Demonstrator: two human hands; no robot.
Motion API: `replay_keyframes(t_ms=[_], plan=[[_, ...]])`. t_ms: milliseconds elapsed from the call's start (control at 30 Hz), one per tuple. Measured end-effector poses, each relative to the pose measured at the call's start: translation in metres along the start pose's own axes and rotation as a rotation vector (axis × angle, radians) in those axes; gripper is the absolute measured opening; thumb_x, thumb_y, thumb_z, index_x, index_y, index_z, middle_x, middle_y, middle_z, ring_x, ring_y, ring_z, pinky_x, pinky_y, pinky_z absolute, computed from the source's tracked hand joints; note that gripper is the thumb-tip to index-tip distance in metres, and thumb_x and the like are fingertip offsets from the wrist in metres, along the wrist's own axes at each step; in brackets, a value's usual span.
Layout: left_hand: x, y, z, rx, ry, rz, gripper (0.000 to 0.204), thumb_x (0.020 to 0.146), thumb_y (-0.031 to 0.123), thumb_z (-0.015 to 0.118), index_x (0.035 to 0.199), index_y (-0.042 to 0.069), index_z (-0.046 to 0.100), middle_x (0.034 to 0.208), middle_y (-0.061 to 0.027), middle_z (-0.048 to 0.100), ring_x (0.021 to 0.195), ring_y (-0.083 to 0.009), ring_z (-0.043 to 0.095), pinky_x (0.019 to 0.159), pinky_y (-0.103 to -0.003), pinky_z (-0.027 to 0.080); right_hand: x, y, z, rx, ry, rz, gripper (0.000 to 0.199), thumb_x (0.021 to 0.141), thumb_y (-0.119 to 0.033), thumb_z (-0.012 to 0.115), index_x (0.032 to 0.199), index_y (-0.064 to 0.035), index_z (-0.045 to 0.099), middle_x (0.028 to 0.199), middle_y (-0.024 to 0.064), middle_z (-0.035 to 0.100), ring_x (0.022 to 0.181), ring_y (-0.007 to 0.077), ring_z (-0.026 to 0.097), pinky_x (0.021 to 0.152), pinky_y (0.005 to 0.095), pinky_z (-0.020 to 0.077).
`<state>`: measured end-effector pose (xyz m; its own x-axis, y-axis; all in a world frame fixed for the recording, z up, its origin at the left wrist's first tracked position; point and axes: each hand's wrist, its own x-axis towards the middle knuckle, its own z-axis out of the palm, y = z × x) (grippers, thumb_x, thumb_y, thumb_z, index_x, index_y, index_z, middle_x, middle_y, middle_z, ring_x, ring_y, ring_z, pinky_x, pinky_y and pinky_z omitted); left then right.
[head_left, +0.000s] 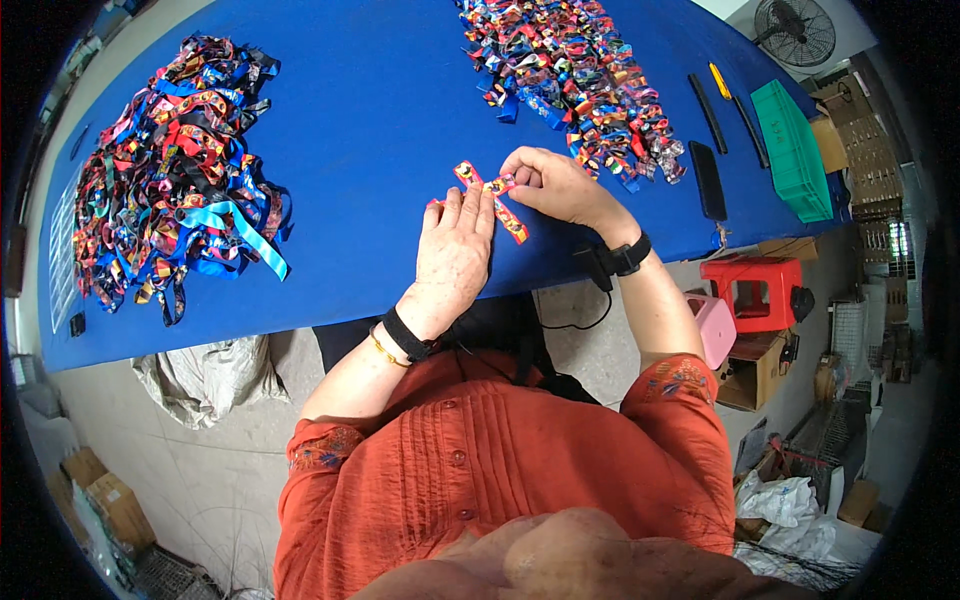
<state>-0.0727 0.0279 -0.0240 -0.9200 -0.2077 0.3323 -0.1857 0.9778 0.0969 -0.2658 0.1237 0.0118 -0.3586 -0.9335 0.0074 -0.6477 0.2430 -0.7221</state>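
Observation:
A short printed ribbon strap [513, 223], pink-red with yellow and dark figures, lies crossed over itself on the blue tabletop near its front edge. My left hand [453, 250] lies on it, fingers stretched out and pressing the crossing down. From the right, my right hand [568, 188] pinches one end of the strap between thumb and curled fingers. Part of the ribbon is hidden under my left fingers. Beyond my right hand spreads a long pile of folded printed ribbons [580, 75]. A heap of loose printed straps [180, 180] sits at the left.
At the right of the blue table [350, 150] are a black phone [707, 180], a dark bar [706, 113], a yellow-handled cutter [719, 80] and a green plastic crate [790, 150]. Below stand a red stool [750, 268], a pink stool [708, 325] and a white sack [215, 380].

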Motion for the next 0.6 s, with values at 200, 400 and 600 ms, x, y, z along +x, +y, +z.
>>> replay_keyframes(t_ms=[200, 400, 600], plan=[[-0.001, -0.001, 0.003, 0.023, 0.000, 0.020, 0.057, 0.083, 0.011, 0.056, 0.137, -0.005, 0.048, 0.142, -0.0209, 0.050, 0.126, -0.0352, 0.049, 0.104, -0.048, 0.039, -0.002, 0.002, 0.006, -0.072, 0.084, -0.057, 0.015, 0.086, -0.013, 0.066, 0.095, -0.0004, 0.064, 0.078, 0.0055, 0.062, 0.071, 0.0136, 0.060, 0.066, 0.0301, 0.0506], [0.000, 0.000, 0.002, 0.017, -0.006, 0.016, 0.056, 0.083, 0.011, 0.055, 0.136, -0.006, 0.049, 0.142, -0.0215, 0.049, 0.127, -0.0353, 0.048, 0.105, -0.049, 0.038, -0.004, 0.003, 0.014, -0.188, 0.159, -0.083, 0.012, 0.084, -0.011, 0.064, 0.089, -0.0004, 0.061, 0.077, 0.0110, 0.062, 0.068, 0.0201, 0.062, 0.065, 0.0331, 0.0512], [0.000, 0.001, -0.001, -0.007, 0.000, 0.008, 0.059, 0.082, 0.006, 0.054, 0.139, -0.004, 0.046, 0.142, -0.0208, 0.049, 0.126, -0.0363, 0.050, 0.106, -0.050, 0.038, -0.003, 0.003, 0.020, -0.289, 0.238, -0.079, 0.008, 0.081, -0.009, 0.062, 0.082, -0.0026, 0.058, 0.073, 0.0113, 0.060, 0.066, 0.0266, 0.062, 0.061, 0.0387, 0.0493]])
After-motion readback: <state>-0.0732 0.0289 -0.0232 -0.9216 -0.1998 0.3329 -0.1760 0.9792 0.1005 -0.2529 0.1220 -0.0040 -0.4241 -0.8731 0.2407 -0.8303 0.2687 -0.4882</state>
